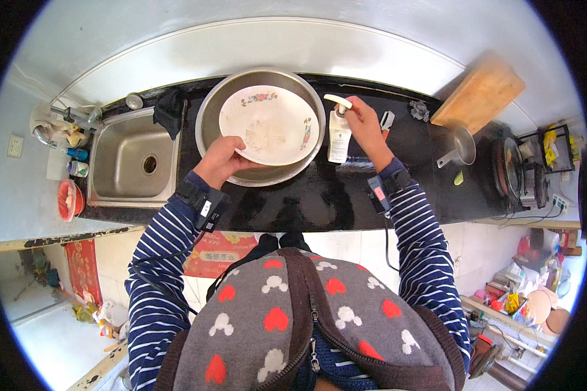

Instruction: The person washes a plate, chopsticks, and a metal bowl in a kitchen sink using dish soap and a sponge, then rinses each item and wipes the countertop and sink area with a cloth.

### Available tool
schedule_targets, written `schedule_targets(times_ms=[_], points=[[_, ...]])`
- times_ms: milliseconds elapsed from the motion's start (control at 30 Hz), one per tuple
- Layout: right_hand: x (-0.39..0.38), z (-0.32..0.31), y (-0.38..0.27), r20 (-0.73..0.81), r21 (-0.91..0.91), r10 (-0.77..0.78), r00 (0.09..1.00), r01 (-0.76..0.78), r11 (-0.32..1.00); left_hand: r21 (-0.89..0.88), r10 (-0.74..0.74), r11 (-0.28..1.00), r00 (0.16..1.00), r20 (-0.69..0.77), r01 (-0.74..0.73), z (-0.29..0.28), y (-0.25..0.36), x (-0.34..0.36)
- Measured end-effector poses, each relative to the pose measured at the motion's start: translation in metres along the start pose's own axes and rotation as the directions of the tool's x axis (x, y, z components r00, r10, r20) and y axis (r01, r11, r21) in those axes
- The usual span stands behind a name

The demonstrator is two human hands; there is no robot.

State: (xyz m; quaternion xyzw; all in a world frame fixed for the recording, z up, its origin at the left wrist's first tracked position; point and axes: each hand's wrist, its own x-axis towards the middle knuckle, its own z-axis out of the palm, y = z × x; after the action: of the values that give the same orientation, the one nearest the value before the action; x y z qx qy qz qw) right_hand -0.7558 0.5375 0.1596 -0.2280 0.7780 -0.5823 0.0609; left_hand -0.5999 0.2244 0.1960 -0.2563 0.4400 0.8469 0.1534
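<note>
My left hand (223,159) grips the near left rim of a white plate (267,127) with flower prints, thumb on top. The plate is tilted over a large steel basin (207,117) on the black counter, and faint brownish marks show on its inside. To the right, my right hand (366,124) has its fingers closed round the neck of a white pump bottle (339,138). The bottle is upright beside the basin, its pump head pointing left toward the plate. Whether its base touches the counter I cannot tell.
At the left is a steel sink (134,156) with a dark cloth (169,112) over its corner and a red bucket (70,200) beside it. On the right are a leaning cutting board (477,94), a strainer-like pan (462,146) and a lidded pot (510,166). Behind my right hand lies a peeler-like tool (387,120).
</note>
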Motion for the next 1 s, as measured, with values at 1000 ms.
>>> schedule_targets(times_ms=[1000], points=[[0.011,0.024,-0.008,-0.209,-0.257,0.17,0.963,-0.222,0.941,0.113,0.079,0.99,0.997,0.019,-0.08,0.021,-0.012,-0.021]])
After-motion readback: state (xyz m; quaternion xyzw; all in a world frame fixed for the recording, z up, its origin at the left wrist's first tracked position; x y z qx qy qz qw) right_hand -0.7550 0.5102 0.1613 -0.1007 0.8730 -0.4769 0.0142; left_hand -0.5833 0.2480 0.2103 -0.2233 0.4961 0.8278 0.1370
